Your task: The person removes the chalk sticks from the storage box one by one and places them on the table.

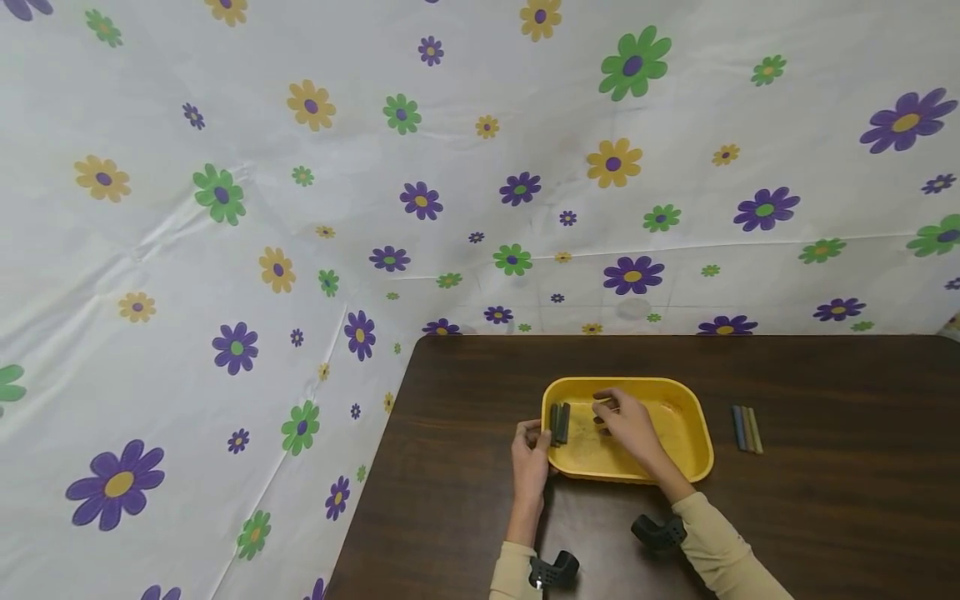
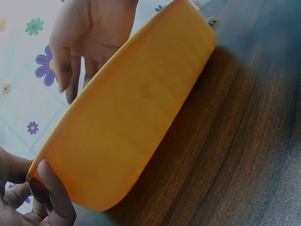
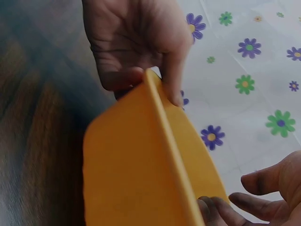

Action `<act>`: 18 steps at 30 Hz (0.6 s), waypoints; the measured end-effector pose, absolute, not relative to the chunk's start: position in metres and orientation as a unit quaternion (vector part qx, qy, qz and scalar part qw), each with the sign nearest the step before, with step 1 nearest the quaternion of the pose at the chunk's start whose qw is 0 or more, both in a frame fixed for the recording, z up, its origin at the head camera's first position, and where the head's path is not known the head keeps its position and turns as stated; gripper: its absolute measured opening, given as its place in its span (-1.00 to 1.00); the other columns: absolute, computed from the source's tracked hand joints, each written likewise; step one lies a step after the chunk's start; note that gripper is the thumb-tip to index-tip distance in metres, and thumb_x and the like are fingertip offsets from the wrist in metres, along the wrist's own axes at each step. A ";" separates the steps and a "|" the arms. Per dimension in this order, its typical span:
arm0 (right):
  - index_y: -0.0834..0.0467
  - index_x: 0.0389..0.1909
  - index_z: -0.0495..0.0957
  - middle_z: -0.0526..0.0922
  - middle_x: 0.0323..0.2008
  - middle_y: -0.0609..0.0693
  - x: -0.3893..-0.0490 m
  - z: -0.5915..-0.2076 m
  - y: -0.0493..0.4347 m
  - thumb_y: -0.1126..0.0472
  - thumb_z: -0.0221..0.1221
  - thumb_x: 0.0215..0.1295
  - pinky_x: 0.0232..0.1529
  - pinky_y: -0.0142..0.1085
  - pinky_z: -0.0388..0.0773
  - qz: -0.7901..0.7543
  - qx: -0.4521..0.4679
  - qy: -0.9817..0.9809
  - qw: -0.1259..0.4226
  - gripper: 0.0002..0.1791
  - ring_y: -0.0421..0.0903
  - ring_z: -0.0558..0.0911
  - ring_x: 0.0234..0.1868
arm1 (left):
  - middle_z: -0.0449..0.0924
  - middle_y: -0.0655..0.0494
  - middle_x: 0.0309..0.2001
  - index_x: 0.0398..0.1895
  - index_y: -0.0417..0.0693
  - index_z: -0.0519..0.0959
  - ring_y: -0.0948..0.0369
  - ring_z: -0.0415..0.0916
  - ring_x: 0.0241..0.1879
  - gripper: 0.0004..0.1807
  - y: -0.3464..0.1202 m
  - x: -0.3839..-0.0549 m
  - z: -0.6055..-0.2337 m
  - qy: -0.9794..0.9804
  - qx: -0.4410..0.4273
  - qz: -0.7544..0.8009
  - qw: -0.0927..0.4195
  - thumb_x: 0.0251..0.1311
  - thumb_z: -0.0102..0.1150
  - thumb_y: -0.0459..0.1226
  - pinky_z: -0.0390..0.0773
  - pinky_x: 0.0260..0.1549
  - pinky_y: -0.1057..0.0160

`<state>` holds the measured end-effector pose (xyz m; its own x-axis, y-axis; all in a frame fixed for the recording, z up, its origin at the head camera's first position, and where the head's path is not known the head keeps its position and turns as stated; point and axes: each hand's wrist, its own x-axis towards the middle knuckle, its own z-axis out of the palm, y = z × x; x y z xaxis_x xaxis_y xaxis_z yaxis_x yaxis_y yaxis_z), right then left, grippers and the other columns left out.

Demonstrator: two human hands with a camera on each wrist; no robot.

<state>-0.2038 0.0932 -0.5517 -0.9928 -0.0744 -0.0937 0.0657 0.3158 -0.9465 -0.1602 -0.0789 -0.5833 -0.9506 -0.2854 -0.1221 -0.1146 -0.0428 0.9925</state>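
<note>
Head cam: I look fwd + down from above & behind both hands, farthest back of the 3; L hand, R hand, tray, table & flowered sheet beyond them all fit.
L wrist cam: behind L hand, low, v. close; faces tray's outer wall, R hand across the rim; pic rolled.
R wrist cam: behind R hand, low, close; faces across twd L hand at the rim; rolled too.
Shared, wrists: both hands, outer wall, table, sheet.
Shared, head + wrists: same hands & tray; I get its floor between the hands only from head.
</note>
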 end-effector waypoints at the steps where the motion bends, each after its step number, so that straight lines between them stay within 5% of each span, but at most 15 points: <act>1: 0.43 0.25 0.48 0.64 -0.02 0.40 -0.204 -0.554 0.091 0.26 0.11 0.55 -0.16 0.02 0.70 -0.587 0.000 0.808 0.062 -0.61 0.26 0.70 -0.09 | 0.48 0.02 -0.34 0.06 -0.28 0.54 0.24 0.36 -0.61 -0.78 -0.079 -0.160 -0.583 -0.689 0.145 -0.707 0.061 0.44 0.16 -0.36 0.42 -0.70 0.36; 10: 0.47 0.15 0.52 0.71 -0.18 0.32 -0.210 -0.569 0.065 0.34 0.17 0.41 -0.35 -0.13 0.67 -0.568 0.019 0.821 0.058 -0.62 0.16 0.71 -0.26 | 0.48 0.04 -0.33 0.07 -0.28 0.53 0.25 0.36 -0.61 -0.78 -0.079 -0.160 -0.584 -0.685 0.141 -0.713 0.059 0.45 0.16 -0.35 0.41 -0.70 0.36; 18: 0.51 0.08 0.49 0.69 -0.14 0.36 -0.212 -0.575 0.047 0.34 0.26 0.34 -0.20 0.00 0.65 -0.507 -0.001 0.860 0.056 -0.60 0.22 0.70 -0.14 | 0.48 0.01 -0.31 0.08 -0.31 0.51 0.25 0.35 -0.60 -0.77 -0.079 -0.161 -0.585 -0.691 0.142 -0.707 0.059 0.46 0.13 -0.36 0.41 -0.70 0.35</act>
